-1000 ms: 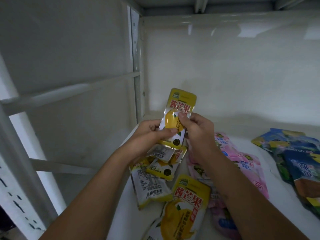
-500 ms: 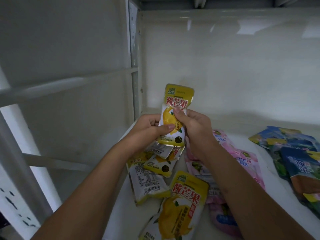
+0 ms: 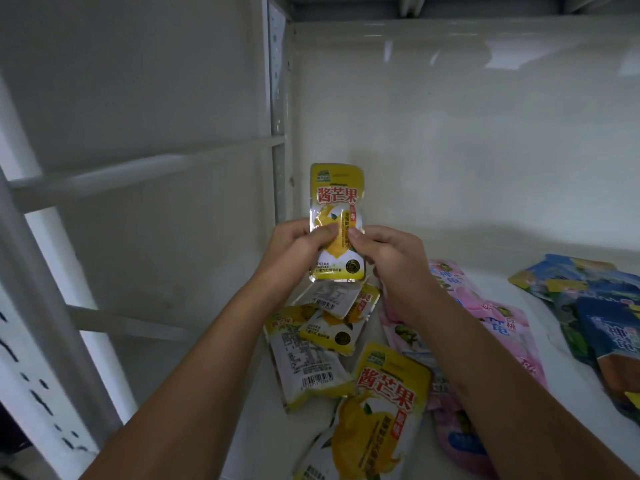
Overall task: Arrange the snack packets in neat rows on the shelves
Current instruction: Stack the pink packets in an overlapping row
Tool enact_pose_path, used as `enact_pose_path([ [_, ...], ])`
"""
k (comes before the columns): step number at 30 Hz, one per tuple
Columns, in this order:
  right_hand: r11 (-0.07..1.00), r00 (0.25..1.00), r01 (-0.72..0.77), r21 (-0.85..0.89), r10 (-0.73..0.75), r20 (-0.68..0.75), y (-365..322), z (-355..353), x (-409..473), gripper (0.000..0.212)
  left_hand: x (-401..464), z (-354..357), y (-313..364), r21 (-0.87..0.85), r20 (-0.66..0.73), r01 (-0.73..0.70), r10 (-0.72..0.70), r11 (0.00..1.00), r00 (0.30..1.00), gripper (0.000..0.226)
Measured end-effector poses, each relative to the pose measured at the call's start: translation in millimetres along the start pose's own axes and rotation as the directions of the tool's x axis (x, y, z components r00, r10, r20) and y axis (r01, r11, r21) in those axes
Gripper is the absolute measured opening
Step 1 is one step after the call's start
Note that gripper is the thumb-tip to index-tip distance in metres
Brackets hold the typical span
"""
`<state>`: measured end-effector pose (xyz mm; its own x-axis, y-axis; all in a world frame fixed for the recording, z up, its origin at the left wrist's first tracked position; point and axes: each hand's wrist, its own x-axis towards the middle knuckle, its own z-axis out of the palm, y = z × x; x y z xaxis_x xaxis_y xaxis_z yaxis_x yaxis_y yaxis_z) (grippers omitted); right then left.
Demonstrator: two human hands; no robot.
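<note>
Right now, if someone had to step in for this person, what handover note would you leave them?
Left hand and right hand both pinch one yellow mango packet, held upright near the shelf's back left corner.
Other yellow packets lie in a loose overlapping pile on the shelf below the hands; pink packets beside them, blue packets at the right, all jumbled.
Done: no neat row visible yet.
Left: place the held packet, then line up the yellow, pink and blue ones.

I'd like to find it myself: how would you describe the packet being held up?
Look to the white shelf's back left corner. Both hands, left hand and right hand, pinch one yellow packet upright above the yellow pile. It alone is off the shelf.
</note>
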<state>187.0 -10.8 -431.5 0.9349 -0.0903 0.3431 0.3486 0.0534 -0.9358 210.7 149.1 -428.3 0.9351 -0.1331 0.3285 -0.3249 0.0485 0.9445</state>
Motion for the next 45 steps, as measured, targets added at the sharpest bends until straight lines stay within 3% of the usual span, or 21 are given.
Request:
enact_pose_path([
  [3, 0.998, 1.0, 0.018, -0.067, -0.018, 0.008, 2, 3, 0, 0.016, 2, -1, 2, -0.055, -0.065, -0.01, 0.006, 0.998, 0.998, 0.02],
  [7, 0.995, 0.999, -0.027, -0.094, 0.03, 0.032, 3, 4, 0, 0.014, 1, -2, 4, -0.181, -0.001, 0.001, -0.001, 0.983, 1.0, 0.019],
  [10, 0.995, 0.994, -0.075, -0.062, 0.079, 0.069, 1, 6, 0, 0.018, 4, -2, 2, -0.214, -0.042, -0.011, 0.002, 0.977, 0.999, 0.021],
  [15, 0.981, 0.99, 0.002, -0.196, 0.026, 0.136, 2, 13, -4, 0.044, 3, -3, 2, -0.26, -0.087, 0.003, -0.026, 0.966, 0.996, 0.017],
  [20, 0.958, 0.989, 0.027, -0.284, 0.015, 0.144, 4, 11, -3, 0.054, 3, -2, 10, -0.378, -0.034, 0.079, -0.099, 0.922, 0.994, 0.025],
  [25, 0.948, 0.981, 0.038, -0.317, 0.026, 0.195, 10, 15, -2, 0.049, 1, -3, 8, -0.34, -0.053, 0.071, -0.094, 0.938, 0.994, 0.019],
  [29, 0.936, 0.983, 0.079, -0.344, -0.017, 0.181, 10, 16, -2, 0.034, 1, -3, 6, -0.308, -0.079, 0.032, -0.059, 0.951, 0.995, 0.022],
  [33, 0.943, 0.988, 0.084, -0.323, -0.036, 0.151, 0, 16, -9, 0.046, 4, -6, 3, -0.319, -0.152, -0.011, -0.04, 0.948, 0.988, 0.036],
  [37, 0.926, 0.987, 0.128, -0.355, -0.084, 0.136, 2, 16, -10, 0.05, 5, -5, 1, -0.3, -0.14, 0.001, -0.045, 0.954, 0.989, 0.048],
  [42, 0.936, 0.99, 0.139, -0.324, -0.119, 0.081, 9, 14, -4, 0.055, 5, -7, 4, -0.286, -0.041, 0.074, -0.089, 0.956, 0.995, 0.028],
  [45, 0.917, 0.988, 0.156, -0.368, -0.137, 0.076, 13, 14, -4, 0.054, 6, -8, -1, -0.198, -0.071, 0.043, -0.057, 0.979, 0.996, 0.02],
])
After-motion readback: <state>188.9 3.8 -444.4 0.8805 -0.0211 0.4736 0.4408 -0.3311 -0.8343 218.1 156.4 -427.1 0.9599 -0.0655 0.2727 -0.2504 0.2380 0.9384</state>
